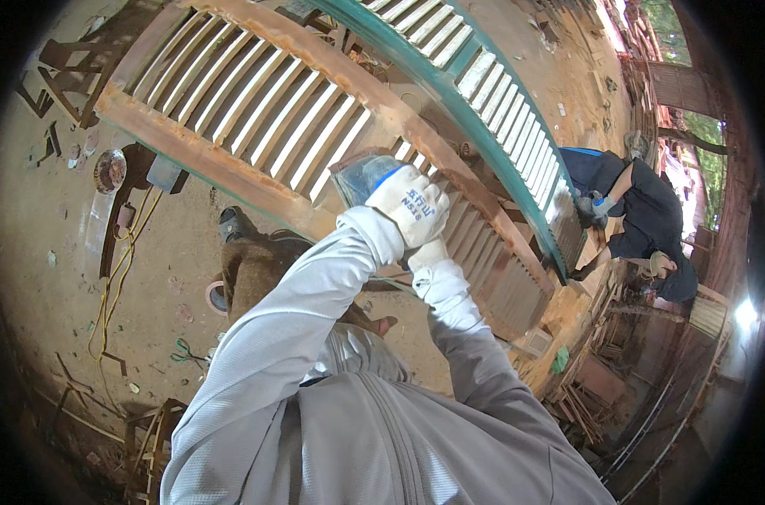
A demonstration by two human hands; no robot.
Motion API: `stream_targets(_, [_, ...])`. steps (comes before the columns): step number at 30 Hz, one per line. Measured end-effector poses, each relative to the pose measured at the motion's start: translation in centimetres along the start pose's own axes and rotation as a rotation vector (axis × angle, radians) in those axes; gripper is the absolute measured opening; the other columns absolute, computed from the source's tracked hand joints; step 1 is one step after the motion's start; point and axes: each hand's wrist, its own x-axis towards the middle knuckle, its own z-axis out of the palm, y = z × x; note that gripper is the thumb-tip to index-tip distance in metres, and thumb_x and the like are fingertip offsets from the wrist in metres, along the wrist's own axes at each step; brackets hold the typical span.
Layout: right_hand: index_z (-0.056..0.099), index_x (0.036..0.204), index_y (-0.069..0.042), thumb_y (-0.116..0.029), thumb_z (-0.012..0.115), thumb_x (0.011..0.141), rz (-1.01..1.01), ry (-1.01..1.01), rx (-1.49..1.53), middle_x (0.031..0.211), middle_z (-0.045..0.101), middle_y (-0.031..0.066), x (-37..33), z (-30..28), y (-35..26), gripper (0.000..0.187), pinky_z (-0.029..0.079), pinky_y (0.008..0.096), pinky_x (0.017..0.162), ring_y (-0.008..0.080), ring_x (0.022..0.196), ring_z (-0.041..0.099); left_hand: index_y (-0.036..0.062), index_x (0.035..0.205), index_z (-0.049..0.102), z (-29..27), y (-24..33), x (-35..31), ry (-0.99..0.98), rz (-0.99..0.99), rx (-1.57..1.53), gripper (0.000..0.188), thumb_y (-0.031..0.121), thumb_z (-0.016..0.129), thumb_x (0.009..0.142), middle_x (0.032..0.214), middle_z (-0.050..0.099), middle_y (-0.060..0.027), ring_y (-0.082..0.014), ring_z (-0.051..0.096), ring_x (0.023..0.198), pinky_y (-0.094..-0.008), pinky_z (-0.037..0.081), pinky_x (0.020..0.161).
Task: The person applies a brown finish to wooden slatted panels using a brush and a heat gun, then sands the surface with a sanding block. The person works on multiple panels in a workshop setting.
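A louvred wooden shutter (315, 50), stripped to brown with a green edge, lies slanting in front of me. On its slats rests a blue-grey hand tool (355, 178) with a flat front; its exact kind is not clear. My left hand (410, 202), in a white work glove, is closed over the tool from above. Close below it, my right hand (429, 253), also gloved, looks curled, but the left hand hides its fingers and whatever they hold.
Beyond lies a second shutter with a green frame (475, 97) and pale slats. At its right end a person in dark clothes (652, 202) bends over with a gloved hand on a tool. Yellow cord (117, 286), tape roll (217, 296) and green-handled scissors (185, 351) lie left; wood scraps (580, 404) lie right.
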Motion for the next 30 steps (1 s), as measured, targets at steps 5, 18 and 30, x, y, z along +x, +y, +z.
stream_targets(5, [0.045, 0.141, -0.009, -0.024, 0.071, 0.084, 0.070, 0.076, 0.276, 0.130, 0.058, 0.0146, -4.8, 3.8, -0.4, 0.065, 0.052, 0.0393, 0.092, 0.0287, 0.115, 0.059, 0.0154, 0.099, 0.062, 4.8, 3.0, -6.6, -0.085, 0.061, -0.128, 0.024, 0.034, 0.054, 0.086, 0.081, 0.058, -0.0039, -0.0273, 0.059, 0.084, -0.0447, 0.046, 0.085])
stream_targets(18, [0.043, 0.141, -0.008, -0.008, 0.076, 0.084, 0.160, 0.173, 1.166, 0.126, 0.061, 0.0097, 3.1, -2.5, -8.3, 0.066, 0.054, 0.0343, 0.087, 0.0233, 0.108, 0.062, 0.0165, 0.081, 0.073, -3.3, -6.0, 3.8, -0.281, 0.221, -0.015, 0.027, 0.038, 0.057, 0.083, 0.081, 0.073, -0.0075, -0.0281, 0.070, 0.079, -0.0455, 0.053, 0.075])
stream_targets(30, [0.024, 0.152, -0.006, -0.036, 0.070, 0.088, 0.168, 0.461, 1.150, 0.151, 0.042, 0.0238, 8.9, 6.6, -12.3, 0.084, 0.040, 0.0392, 0.111, 0.0356, 0.136, 0.046, 0.0088, 0.095, 0.071, -4.3, -7.7, 5.4, -0.278, 0.258, -0.162, 0.024, 0.028, 0.065, 0.082, 0.091, 0.064, -0.0152, -0.0364, 0.061, 0.096, -0.0539, 0.043, 0.093])
